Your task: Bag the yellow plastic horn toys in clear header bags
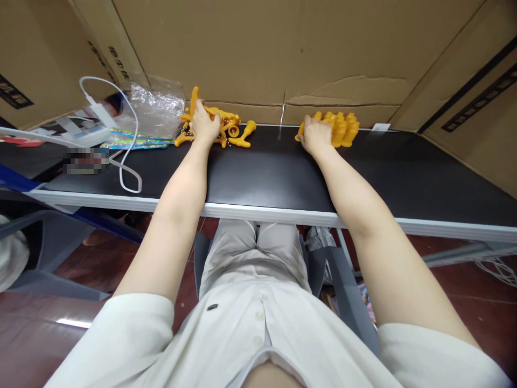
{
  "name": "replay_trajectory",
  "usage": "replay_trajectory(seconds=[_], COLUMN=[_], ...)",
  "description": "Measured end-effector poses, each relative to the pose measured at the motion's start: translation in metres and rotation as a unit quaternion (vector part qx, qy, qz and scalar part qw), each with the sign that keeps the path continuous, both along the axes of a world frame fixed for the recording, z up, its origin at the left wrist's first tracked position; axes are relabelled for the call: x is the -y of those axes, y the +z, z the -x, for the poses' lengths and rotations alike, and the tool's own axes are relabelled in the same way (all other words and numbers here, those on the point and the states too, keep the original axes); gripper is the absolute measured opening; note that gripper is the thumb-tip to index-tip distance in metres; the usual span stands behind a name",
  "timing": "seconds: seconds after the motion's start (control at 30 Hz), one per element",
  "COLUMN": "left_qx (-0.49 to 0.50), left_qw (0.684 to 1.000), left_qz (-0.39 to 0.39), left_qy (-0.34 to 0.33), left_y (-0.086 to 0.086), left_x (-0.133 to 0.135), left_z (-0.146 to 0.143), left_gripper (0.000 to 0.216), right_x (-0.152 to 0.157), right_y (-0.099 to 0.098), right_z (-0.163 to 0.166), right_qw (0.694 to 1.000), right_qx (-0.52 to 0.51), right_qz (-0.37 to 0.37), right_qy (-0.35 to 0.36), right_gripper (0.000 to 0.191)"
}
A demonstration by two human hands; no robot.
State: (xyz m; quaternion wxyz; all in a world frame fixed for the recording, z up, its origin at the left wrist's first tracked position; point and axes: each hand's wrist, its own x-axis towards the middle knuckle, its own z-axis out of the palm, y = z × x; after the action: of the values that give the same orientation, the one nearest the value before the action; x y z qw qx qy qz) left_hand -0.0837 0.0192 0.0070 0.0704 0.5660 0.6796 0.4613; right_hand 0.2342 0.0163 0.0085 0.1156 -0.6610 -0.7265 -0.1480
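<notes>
Orange plastic toy pieces sit at the far edge of the black table (258, 172), right under both hands.

Far to the left of the left hand lie a white cable (128, 161) and a white charger block (100, 114). Closer to that hand is a crinkly clear plastic bag (155, 108) on top of a bright, colourful sheet (133, 142).

The left hand (204, 126) lies on a loose heap of orange pieces (226, 129). Its fingers are bent down over the heap, but I cannot tell if it is pinching one or just pressing on them. The pieces stick out on every side of the hand (they look like little pegs with round ends). They are tangled, so I cannot count them well; there are more than six.

The right hand (315, 134) rests against a tidy row of orange pieces (341, 128), which stand just to its right and touch it. Its fingers are curled, and I cannot see if they grip anything. I count about five or six pieces in that row, packed close together.

These pieces look hard, smooth and very light. They would likely slide and roll on the slick table, so a push could scatter them. A good place to take hold is the thin stem of a peg, pinched between thumb and finger.

Brown cardboard (283, 48) stands like a wall behind both hands.
</notes>
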Motion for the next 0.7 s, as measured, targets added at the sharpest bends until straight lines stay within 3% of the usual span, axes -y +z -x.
replay_trajectory(seconds=[0.27, 0.5, 0.7], left_qx=[0.015, -0.010, -0.007], left_qw=[0.999, 0.996, 0.999], left_qz=[0.025, 0.085, 0.045], left_qy=[-0.013, 0.015, 0.026], left_y=[-0.014, -0.018, -0.024], left_x=[-0.015, -0.025, -0.024], left_z=[0.009, 0.017, 0.016], left_gripper=[0.075, 0.075, 0.070], right_x=[-0.012, -0.012, -0.027], right_y=[-0.012, -0.012, -0.021], right_z=[-0.004, -0.001, -0.008], right_qw=[0.994, 0.998, 0.996], right_qx=[-0.003, 0.013, 0.004], right_qz=[-0.056, -0.017, -0.039], right_qy=[0.092, 0.062, 0.079], right_gripper=[0.047, 0.043, 0.050])
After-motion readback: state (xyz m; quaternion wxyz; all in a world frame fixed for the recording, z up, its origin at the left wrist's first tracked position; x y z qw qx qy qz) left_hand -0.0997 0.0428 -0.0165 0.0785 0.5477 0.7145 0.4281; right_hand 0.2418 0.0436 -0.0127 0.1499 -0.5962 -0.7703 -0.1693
